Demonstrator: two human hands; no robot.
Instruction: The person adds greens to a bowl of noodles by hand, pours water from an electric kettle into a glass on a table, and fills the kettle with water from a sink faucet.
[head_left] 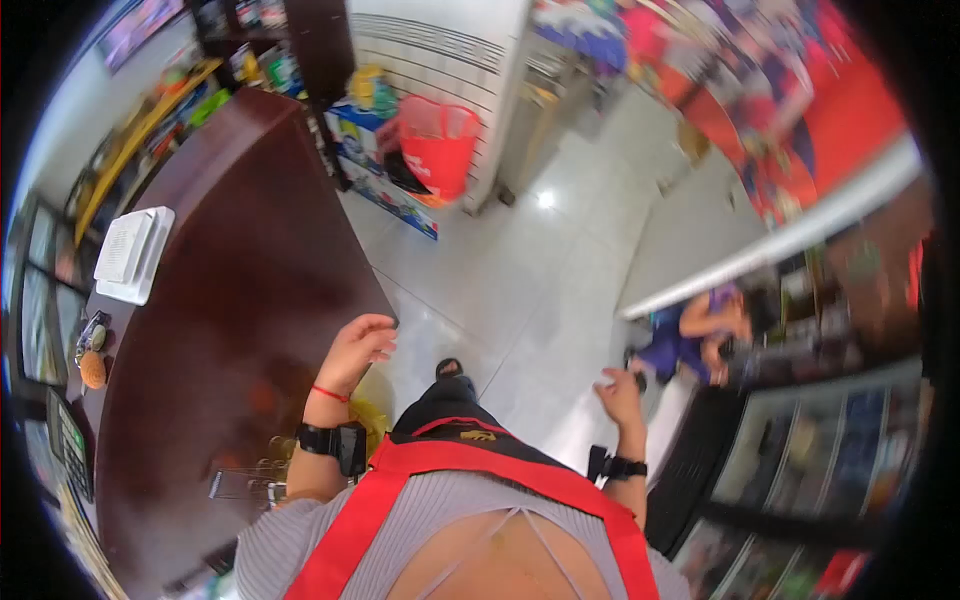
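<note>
Fingers of the left hand curl loosely at the brown counter edge; right hand hangs half-open, empty. Red basket upper centre, contents unclear; bare floor between.

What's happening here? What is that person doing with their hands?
A person in a red apron stands beside a dark brown counter in a shop. Their left hand rests at the counter's edge, fingers curled, holding nothing. Their right hand hangs open over the shiny floor, also empty. A white box lies on the counter. A red basket sits farther back, and another person crouches by the shelves on the right.
</note>
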